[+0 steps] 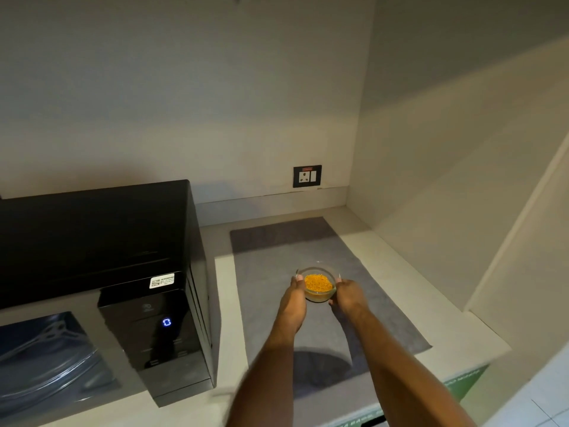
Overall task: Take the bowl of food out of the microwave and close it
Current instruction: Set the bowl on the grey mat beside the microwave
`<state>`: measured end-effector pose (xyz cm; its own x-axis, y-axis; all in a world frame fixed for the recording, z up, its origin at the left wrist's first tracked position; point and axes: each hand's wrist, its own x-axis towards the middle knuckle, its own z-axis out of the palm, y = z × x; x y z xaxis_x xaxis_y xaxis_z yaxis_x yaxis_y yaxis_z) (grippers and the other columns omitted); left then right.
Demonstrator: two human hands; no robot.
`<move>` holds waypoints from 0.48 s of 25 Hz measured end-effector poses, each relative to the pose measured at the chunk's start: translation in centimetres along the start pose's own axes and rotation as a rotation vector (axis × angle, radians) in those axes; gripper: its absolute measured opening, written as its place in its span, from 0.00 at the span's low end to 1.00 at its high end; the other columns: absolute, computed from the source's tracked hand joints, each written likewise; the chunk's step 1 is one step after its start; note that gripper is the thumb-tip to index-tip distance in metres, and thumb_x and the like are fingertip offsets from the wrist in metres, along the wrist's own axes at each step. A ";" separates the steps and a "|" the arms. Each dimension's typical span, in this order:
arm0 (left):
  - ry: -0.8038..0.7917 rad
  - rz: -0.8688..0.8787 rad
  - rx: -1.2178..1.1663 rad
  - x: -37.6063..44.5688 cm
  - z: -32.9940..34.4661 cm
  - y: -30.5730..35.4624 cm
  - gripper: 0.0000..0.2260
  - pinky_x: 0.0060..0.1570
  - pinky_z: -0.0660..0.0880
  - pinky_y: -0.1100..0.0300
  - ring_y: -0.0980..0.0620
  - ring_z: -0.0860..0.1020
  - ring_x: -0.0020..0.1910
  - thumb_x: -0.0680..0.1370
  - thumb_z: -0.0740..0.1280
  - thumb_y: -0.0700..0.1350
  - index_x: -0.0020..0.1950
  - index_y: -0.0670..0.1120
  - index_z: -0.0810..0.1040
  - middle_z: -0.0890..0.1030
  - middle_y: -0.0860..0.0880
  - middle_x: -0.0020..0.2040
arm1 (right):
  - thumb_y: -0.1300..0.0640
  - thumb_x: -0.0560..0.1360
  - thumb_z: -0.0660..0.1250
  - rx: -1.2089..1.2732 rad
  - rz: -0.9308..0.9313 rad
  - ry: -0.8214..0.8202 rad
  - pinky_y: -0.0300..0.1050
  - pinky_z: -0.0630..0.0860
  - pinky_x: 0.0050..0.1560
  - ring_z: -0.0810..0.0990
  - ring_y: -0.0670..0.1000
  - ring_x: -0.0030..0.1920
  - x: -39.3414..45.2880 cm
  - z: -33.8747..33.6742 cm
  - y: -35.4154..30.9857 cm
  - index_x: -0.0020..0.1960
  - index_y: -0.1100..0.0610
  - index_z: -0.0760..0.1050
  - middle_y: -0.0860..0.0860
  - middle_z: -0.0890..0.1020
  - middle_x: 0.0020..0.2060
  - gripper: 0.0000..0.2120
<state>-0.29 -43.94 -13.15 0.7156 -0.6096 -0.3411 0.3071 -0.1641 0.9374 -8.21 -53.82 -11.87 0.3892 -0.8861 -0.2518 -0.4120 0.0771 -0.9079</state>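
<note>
A small clear glass bowl (317, 283) filled with orange shredded food sits between both my hands over the grey mat (363, 291), right of the microwave. My left hand (294, 298) cups its left side and my right hand (346, 295) cups its right side. Whether the bowl rests on the mat or hangs just above it, I cannot tell. The black microwave (101, 241) stands at the left with its cavity open; the glass turntable (46, 362) shows inside, and the control panel (157, 328) displays a lit 0. Its door is out of view.
The pale countertop (409, 266) ends in a corner, with walls behind and to the right. A black wall socket (307, 176) sits above the backsplash. The counter's front edge runs along the lower right, with a green-fronted cabinet below it.
</note>
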 end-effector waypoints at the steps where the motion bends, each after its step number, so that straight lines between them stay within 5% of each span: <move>1: 0.030 0.022 0.037 -1.0 -0.2 -0.1 0.29 0.80 0.60 0.43 0.43 0.67 0.80 0.87 0.51 0.61 0.83 0.46 0.66 0.69 0.43 0.80 | 0.55 0.84 0.53 -0.171 -0.070 0.020 0.47 0.74 0.47 0.79 0.59 0.47 -0.7 -0.5 0.3 0.51 0.64 0.79 0.62 0.82 0.48 0.18; 4: 0.087 0.196 0.385 -3.8 -1.6 -0.8 0.29 0.82 0.54 0.46 0.47 0.59 0.84 0.86 0.48 0.62 0.86 0.54 0.57 0.59 0.51 0.85 | 0.47 0.84 0.52 -0.399 -0.260 0.051 0.55 0.76 0.64 0.78 0.62 0.64 -3.1 -1.4 2.1 0.71 0.62 0.68 0.63 0.78 0.65 0.24; 6: 0.118 0.345 0.747 -5.2 -2.8 -1.5 0.29 0.81 0.47 0.51 0.51 0.51 0.85 0.86 0.44 0.62 0.87 0.55 0.51 0.52 0.54 0.86 | 0.42 0.83 0.50 -0.531 -0.357 0.037 0.55 0.64 0.77 0.63 0.59 0.78 -4.8 -1.9 3.4 0.80 0.60 0.54 0.58 0.63 0.78 0.32; 8: 0.146 0.485 0.969 -6.9 -4.0 -2.0 0.29 0.80 0.41 0.58 0.54 0.48 0.85 0.87 0.44 0.60 0.87 0.52 0.49 0.50 0.53 0.86 | 0.41 0.83 0.50 -0.656 -0.459 0.064 0.50 0.53 0.80 0.50 0.55 0.82 -6.3 -2.4 4.5 0.82 0.60 0.46 0.56 0.51 0.82 0.35; 12: 0.171 0.595 1.132 -11.4 -7.0 -3.3 0.34 0.79 0.38 0.59 0.53 0.45 0.85 0.85 0.46 0.63 0.87 0.50 0.44 0.45 0.53 0.86 | 0.37 0.81 0.47 -0.782 -0.558 0.103 0.49 0.53 0.79 0.43 0.52 0.82 -10.3 -2.9 5.6 0.82 0.58 0.41 0.53 0.45 0.82 0.38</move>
<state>-5.08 -31.03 -12.82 0.6548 -0.7227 0.2214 -0.7247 -0.5171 0.4555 -16.91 -45.59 -13.38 0.6362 -0.7417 0.2124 -0.6363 -0.6601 -0.3992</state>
